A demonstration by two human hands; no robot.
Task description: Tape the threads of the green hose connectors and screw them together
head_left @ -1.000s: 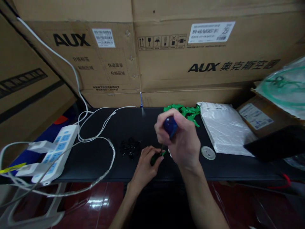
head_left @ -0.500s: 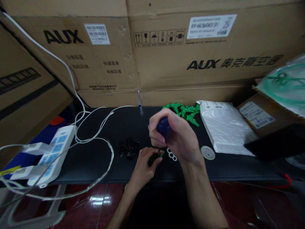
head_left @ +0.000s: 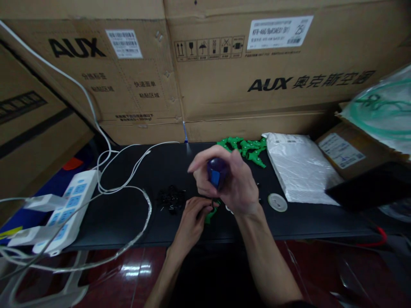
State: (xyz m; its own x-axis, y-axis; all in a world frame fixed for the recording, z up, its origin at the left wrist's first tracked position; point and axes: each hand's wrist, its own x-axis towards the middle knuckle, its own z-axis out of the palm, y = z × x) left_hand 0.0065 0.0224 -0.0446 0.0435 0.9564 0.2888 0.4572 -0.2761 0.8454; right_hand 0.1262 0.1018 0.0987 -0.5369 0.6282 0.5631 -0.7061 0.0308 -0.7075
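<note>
My right hand (head_left: 239, 186) is wrapped round the dark blue handle of a screwdriver (head_left: 215, 172), seen almost end-on. Its thin shaft points down to my left hand (head_left: 192, 220). The fingers of that hand are closed on a small green plastic part (head_left: 209, 217), which rests low over the black table. Where the shaft tip meets the part is hidden by fingers. Left of my left hand lies a heap of small black parts (head_left: 171, 199). A bit of a white piece with holes (head_left: 228, 208) shows beneath my right wrist.
More green parts (head_left: 246, 148) lie at the back by a white plastic package (head_left: 298, 167). A round pale disc (head_left: 277, 202) sits to the right. A power strip (head_left: 69, 209) and white cables (head_left: 141, 188) occupy the left. Large cardboard boxes (head_left: 208, 94) stand behind the table.
My right hand has turned about the screwdriver handle, and its fingers look looser. More of the green part shows below my left fingers. The view has shifted slightly.
</note>
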